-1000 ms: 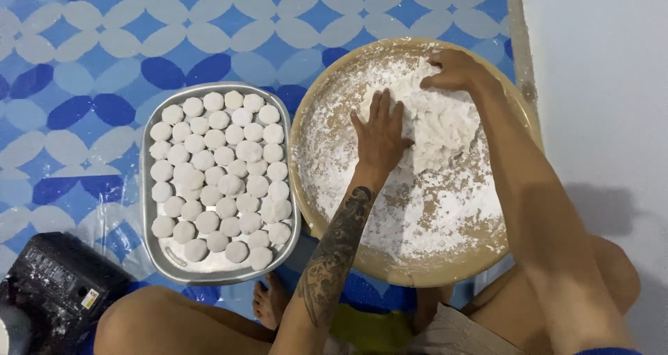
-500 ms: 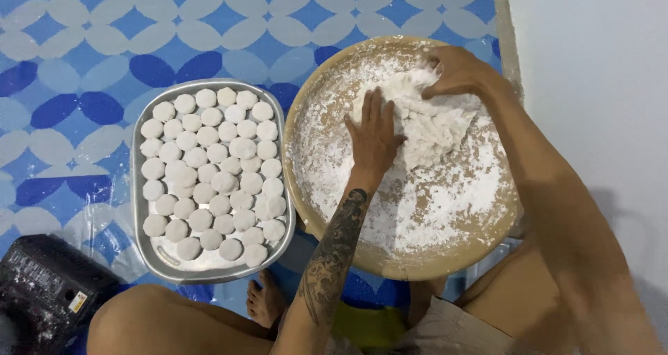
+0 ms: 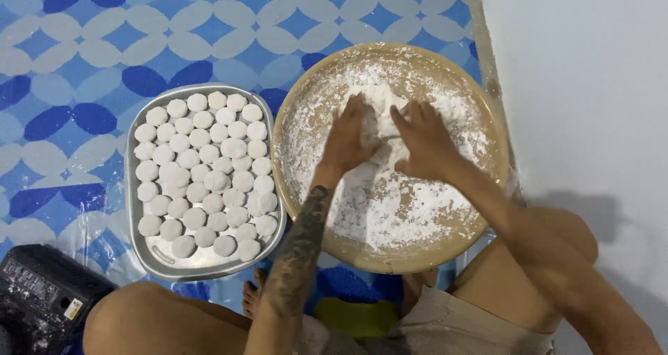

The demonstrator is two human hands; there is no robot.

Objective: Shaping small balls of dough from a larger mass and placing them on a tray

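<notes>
Far left, at the bottom corner, a black box-like device [image 3: 45, 303] sits on the floor mat [image 3: 90, 56], dusted w/ white specks, well apart from the work so it stays out of reach of both hands

Next along is a metal tray [image 3: 142, 254], rectangular w/ rounded corners, lying flat on the blue-and-white patterned mat. It carries rows of small white dough balls [image 3: 202, 170], packed close, many touching their neighbours, prob. so that as many as poss. fit in one layer. The tray's right edge lies just beside the round tray, which keeps the two within one short arm's swing

The person sits on the floor w/ knees spread; a bare foot [image 3: 252, 296] shows between the legs, below the gap between the two trays

The round woven tray [image 3: 487, 209] is tan, shallow, coated w/ white flour, thickest toward the far side; bare patches show nearer the person. In its upper middle lies a white dough mass [image 3: 379, 115], between and partly under both hands

The left hand [image 3: 348, 139], forearm tattooed, is laid palm down on the dough, fingers spread and pressing, not closed around anything. The right hand [image 3: 426, 140] is likewise flat and spread, fingertips on the dough from the other side, so the mass is kept gathered between them

Right of the tray: plain white floor [image 3: 591, 83]
</notes>
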